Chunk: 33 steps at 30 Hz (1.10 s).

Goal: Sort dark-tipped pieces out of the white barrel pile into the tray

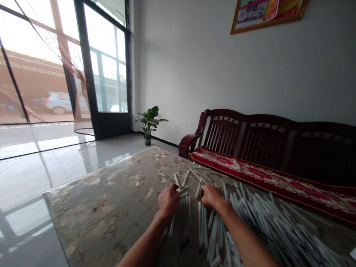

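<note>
Glass tabletop, white tubes pointing forward

Ground-floor sitting or reception room; whether home or small shop, impossible to tell. Tall glass door and windows along one side, facing a street, with a parked silver car outside. Glossy tiled floor, small potted plant in the corner. Dark wooden slatted bench with a red patterned cushion along a plain wall, framed poster above, glass-topped table in front.
</note>
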Each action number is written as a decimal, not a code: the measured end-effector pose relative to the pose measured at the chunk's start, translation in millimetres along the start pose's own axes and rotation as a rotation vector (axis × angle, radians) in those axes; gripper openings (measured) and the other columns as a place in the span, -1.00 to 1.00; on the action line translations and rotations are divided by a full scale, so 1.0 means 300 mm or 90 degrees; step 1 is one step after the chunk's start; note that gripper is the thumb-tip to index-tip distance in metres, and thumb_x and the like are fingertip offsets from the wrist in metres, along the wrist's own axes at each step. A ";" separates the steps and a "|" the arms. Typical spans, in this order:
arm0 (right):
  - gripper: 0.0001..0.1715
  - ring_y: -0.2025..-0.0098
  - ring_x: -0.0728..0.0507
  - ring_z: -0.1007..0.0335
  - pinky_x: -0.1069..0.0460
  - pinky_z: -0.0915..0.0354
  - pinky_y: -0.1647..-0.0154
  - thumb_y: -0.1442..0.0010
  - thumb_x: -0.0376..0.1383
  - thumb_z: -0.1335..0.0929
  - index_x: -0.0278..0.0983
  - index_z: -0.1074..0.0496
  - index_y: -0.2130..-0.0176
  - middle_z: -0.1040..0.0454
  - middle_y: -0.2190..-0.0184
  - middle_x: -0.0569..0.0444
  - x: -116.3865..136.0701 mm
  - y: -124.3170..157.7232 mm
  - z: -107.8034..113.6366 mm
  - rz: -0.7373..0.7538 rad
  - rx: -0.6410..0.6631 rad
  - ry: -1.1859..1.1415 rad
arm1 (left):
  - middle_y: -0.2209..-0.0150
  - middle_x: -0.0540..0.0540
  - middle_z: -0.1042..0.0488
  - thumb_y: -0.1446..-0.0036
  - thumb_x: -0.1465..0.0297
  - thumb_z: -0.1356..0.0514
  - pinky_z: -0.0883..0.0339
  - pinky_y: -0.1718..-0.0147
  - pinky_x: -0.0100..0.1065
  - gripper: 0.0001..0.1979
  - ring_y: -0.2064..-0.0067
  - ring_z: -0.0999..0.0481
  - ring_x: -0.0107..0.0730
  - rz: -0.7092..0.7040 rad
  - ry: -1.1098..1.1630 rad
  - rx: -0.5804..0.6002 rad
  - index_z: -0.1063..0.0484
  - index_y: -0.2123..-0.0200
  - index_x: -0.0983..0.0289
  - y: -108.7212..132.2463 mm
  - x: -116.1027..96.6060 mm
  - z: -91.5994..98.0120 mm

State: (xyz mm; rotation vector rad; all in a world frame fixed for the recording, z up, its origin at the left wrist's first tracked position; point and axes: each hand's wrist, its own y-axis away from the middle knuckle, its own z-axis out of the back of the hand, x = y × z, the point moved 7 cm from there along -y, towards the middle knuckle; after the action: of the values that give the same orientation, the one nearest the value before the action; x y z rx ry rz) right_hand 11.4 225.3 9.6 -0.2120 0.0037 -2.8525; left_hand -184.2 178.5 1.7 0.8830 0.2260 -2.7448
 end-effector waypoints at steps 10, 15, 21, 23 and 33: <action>-0.62 0.29 -0.11 -0.52 0.12 -0.21 0.33 0.16 -0.51 -0.37 -0.23 -0.59 0.30 -0.62 0.39 0.05 -0.078 0.020 -0.009 -0.027 -0.035 -0.161 | 0.03 0.29 -0.53 -0.20 0.30 -0.07 -0.34 0.13 -0.29 -0.68 0.01 -0.54 -0.13 -0.015 -0.137 0.042 -0.49 0.06 0.25 -0.146 -0.064 -0.033; -0.62 0.35 -0.06 -0.49 0.16 -0.21 0.41 0.13 -0.48 -0.35 -0.29 -0.57 0.26 -0.60 0.40 0.07 -0.126 0.056 0.041 -0.053 -0.049 -0.253 | -0.04 0.36 -0.46 -0.16 0.30 -0.14 -0.38 0.14 -0.25 -0.66 0.00 -0.53 -0.05 -0.021 -0.175 0.075 -0.48 0.03 0.30 -0.174 -0.122 -0.083; -0.62 0.46 -0.01 -0.41 0.18 -0.14 0.53 0.18 -0.49 -0.31 -0.27 -0.55 0.32 -0.52 0.52 0.17 -0.145 0.231 0.127 -0.021 -0.020 -0.352 | -0.05 0.30 -0.44 -0.22 0.34 -0.20 -0.42 0.09 -0.14 -0.67 -0.01 -0.50 -0.10 -0.022 -0.202 0.152 -0.42 -0.02 0.35 -0.205 -0.173 -0.117; -0.63 0.47 -0.01 -0.40 0.18 -0.14 0.52 0.20 -0.49 -0.30 -0.26 -0.55 0.36 -0.50 0.55 0.19 -0.158 0.323 0.135 -0.006 -0.011 -0.370 | -0.05 0.21 -0.43 -0.23 0.28 -0.21 -0.44 0.08 -0.08 -0.63 0.01 -0.49 -0.16 -0.028 -0.201 0.177 -0.38 -0.06 0.30 -0.201 -0.189 -0.125; -0.51 0.36 -0.11 -0.49 0.10 -0.25 0.34 0.11 -0.38 -0.34 -0.16 -0.59 0.14 -0.61 0.39 0.11 -0.296 0.656 0.136 -0.081 -0.009 -0.301 | 0.21 0.25 -0.58 -0.10 0.48 -0.22 -0.32 0.07 -0.21 -0.93 -0.02 -0.52 -0.03 -0.067 -0.008 0.198 -0.53 0.35 0.30 -0.029 -0.245 -0.161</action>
State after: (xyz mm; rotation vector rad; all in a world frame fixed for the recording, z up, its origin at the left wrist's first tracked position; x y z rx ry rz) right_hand 155.9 61.6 32.5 -0.9105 -0.0868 -2.8506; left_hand -102.5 211.2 6.9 0.9514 -0.1666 -2.9321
